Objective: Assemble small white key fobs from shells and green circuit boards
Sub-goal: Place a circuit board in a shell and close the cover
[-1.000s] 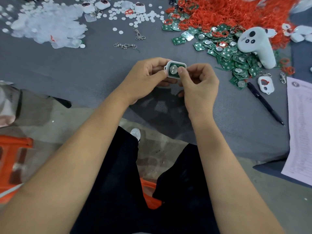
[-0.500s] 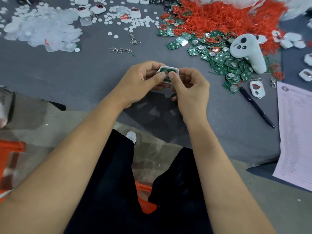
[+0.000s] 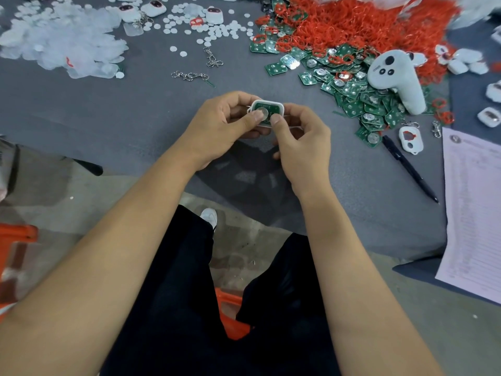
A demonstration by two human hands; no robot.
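Observation:
I hold a white key fob shell with a green circuit board and its round silver cell seated inside, above the grey table. My left hand grips the shell's left end, thumb on the cell. My right hand grips the right end, thumb pressing the board. A heap of green circuit boards lies to the right. A lone white shell with a red ring lies beside that heap.
Red rubber rings are piled at the back right. A white controller rests on the boards. Clear covers and white discs lie back left, metal clasps nearby. A black pen and a paper form sit right.
Both thumbs have shifted slightly on the board in the shell; the fob stays between my hands. The camera view moved a little.

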